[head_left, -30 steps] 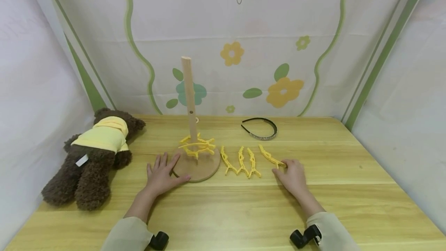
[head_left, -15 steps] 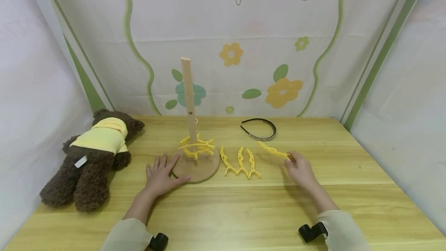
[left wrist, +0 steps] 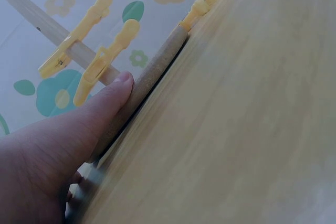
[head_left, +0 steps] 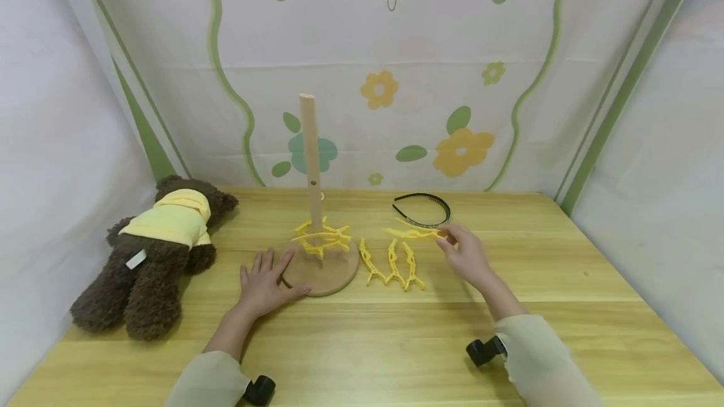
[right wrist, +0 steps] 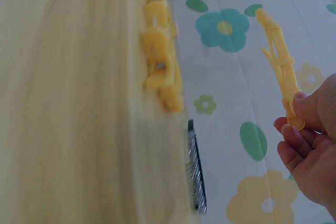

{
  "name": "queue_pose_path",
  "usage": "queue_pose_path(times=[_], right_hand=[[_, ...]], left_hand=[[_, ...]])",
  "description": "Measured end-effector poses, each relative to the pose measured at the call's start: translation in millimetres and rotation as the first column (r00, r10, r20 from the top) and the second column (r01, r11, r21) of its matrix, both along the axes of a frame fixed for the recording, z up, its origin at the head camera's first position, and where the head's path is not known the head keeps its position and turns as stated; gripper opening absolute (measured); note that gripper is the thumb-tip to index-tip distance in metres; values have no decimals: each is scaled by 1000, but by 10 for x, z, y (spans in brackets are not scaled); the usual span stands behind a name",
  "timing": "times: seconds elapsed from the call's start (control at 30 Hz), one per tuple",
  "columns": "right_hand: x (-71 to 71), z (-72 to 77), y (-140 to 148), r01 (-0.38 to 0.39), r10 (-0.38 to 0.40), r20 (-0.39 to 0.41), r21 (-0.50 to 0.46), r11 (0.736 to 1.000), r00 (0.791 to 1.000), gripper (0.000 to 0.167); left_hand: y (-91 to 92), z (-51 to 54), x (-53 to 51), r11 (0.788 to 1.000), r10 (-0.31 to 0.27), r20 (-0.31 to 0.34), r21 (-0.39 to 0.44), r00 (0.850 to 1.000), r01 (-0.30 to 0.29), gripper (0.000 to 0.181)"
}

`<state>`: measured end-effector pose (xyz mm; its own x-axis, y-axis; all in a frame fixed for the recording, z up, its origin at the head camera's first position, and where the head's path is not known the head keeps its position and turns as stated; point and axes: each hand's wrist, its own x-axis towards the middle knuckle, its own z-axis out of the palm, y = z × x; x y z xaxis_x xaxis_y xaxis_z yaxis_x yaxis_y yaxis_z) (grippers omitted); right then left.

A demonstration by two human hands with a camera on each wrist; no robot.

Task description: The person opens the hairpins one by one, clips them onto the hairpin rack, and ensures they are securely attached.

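My right hand pinches the tail end of a yellow alligator hair clip between thumb and fingers, above the table. In the right wrist view that clip points away from the hand, its two prongs spread apart. My left hand rests beside a round wooden base, fingers spread and straight, thumb on the base's edge. From this base rises an upright wooden post. Several yellow clips ring the post's lower part. Three loose clips lie in a row right of the base.
A black headband lies at the back of the table, behind the held clip. On the left, a brown teddy bear in a yellow top lies face down. A floral curtain hangs behind the table.
My right hand has lifted the fourth clip off the table and carried it up and then left, above the loose clips. The clip's prongs have spread. My left hand has stayed put.
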<state>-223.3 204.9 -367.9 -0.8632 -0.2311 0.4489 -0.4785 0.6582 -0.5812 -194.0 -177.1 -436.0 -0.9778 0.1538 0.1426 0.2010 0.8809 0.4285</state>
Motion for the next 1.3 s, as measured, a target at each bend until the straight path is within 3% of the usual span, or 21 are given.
queue_pose_path(times=[0.27,0.53,0.83,1.07,1.3], right_hand=[[-182,195,-523,-97,97,5,-65,993,995,17],[-228,323,-1027,-184,184,-11,-84,979,983,13],[-263,428,-1388,-198,199,10,-63,978,980,13],[-254,549,-1532,-194,196,82,-34,980,977,18],[-252,578,-1573,-172,173,155,-21,985,973,23]], left_hand=[[-15,-4,-4,1000,5,2,1,1000,-5,92],[-7,7,-10,1000,-2,3,0,1000,2,92],[4,37,2,1000,-1,16,-1,1000,1,93],[4,39,2,1000,0,15,-9,1000,0,92],[0,32,2,1000,-3,19,-4,1000,3,92]])
